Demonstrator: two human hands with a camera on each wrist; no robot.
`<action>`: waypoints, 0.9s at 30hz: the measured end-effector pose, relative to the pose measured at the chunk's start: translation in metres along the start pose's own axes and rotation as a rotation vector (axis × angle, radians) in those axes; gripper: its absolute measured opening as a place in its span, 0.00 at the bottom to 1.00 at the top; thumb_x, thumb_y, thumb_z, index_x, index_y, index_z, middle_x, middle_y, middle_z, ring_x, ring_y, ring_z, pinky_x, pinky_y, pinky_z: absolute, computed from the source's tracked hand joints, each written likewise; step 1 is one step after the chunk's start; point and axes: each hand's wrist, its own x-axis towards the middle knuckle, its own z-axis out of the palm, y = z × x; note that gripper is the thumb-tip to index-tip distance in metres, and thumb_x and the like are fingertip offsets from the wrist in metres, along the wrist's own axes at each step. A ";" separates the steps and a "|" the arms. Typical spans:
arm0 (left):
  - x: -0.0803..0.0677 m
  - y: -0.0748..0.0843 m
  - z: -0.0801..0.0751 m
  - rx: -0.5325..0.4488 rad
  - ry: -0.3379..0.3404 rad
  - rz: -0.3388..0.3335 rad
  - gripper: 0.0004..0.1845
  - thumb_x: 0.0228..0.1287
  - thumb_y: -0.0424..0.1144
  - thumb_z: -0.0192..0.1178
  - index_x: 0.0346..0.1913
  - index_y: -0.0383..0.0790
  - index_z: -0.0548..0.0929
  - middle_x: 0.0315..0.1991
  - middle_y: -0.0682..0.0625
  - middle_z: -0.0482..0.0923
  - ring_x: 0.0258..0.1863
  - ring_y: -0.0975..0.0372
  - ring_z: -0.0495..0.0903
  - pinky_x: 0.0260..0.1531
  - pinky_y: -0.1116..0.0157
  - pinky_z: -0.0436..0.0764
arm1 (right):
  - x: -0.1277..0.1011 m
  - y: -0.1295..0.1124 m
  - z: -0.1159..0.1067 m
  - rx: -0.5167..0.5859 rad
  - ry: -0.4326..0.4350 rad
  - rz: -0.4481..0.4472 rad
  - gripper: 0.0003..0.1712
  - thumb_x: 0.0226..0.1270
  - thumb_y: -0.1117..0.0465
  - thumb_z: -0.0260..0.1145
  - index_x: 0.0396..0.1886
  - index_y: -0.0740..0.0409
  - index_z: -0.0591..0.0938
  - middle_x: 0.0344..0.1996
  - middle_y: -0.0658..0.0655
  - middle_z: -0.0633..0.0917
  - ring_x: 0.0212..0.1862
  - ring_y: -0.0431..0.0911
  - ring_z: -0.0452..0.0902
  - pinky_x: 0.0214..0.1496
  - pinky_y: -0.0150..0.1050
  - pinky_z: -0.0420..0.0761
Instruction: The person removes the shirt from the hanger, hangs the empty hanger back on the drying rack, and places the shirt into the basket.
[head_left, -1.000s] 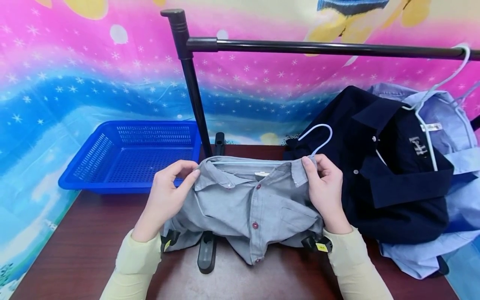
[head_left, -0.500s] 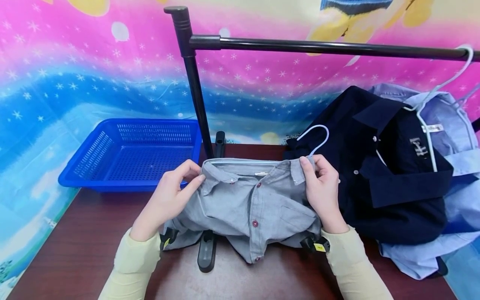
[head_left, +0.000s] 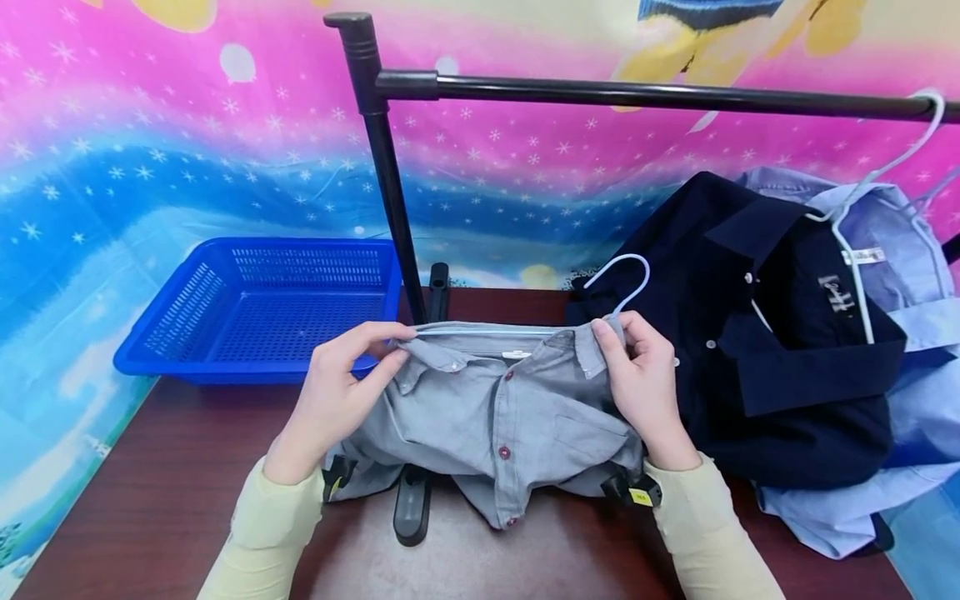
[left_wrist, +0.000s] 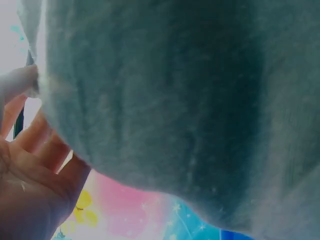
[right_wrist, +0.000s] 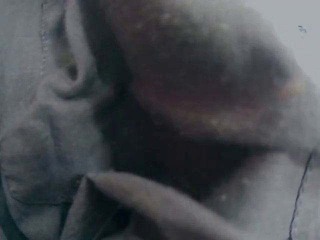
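A grey button-up shirt (head_left: 465, 425) lies on the table with its collar towards the rack. A pale blue wire hanger (head_left: 495, 332) runs across inside the collar, its hook (head_left: 641, 271) rising free at the right. My left hand (head_left: 337, 387) pinches the collar's left end, fingertips right at the hanger's wire. With thumb and fingers my right hand (head_left: 645, 387) pinches the collar's right end just below the hook. Grey cloth fills most of the left wrist view beside the hand (left_wrist: 35, 185); the right wrist view holds blurred folds of the shirt (right_wrist: 55, 150).
A black clothes rack (head_left: 600, 90) spans the back. On its right side hang a navy shirt (head_left: 810, 450) and a light blue shirt (head_left: 825, 529) on hangers. Behind my left hand stands a blue plastic basket (head_left: 142, 360). A dark rack foot (head_left: 411, 512) lies near the shirt.
Both hands have come slightly closer together, the left towards the right. The hook has shifted a little left and down, and more of the hanger's wire shows along the collar.
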 end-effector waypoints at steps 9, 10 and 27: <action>-0.001 0.004 -0.004 -0.010 -0.035 -0.023 0.12 0.67 0.25 0.66 0.47 0.43 0.84 0.43 0.56 0.86 0.43 0.62 0.84 0.44 0.68 0.80 | 0.004 0.005 -0.002 0.041 0.086 -0.002 0.12 0.73 0.73 0.62 0.28 0.75 0.77 0.13 0.48 0.73 0.18 0.35 0.64 0.23 0.30 0.63; -0.002 0.004 -0.004 -0.010 -0.050 -0.032 0.11 0.67 0.26 0.66 0.47 0.43 0.84 0.43 0.56 0.86 0.43 0.63 0.84 0.44 0.66 0.80 | 0.006 0.007 -0.002 0.065 0.099 -0.001 0.13 0.74 0.73 0.62 0.27 0.75 0.76 0.13 0.47 0.71 0.18 0.35 0.64 0.23 0.30 0.62; -0.003 0.003 0.025 -0.004 -0.182 -0.031 0.09 0.72 0.36 0.65 0.51 0.51 0.85 0.41 0.63 0.84 0.36 0.68 0.80 0.34 0.62 0.80 | 0.007 0.030 -0.010 0.260 0.017 0.001 0.15 0.80 0.66 0.55 0.45 0.77 0.83 0.42 0.58 0.86 0.40 0.47 0.79 0.43 0.35 0.74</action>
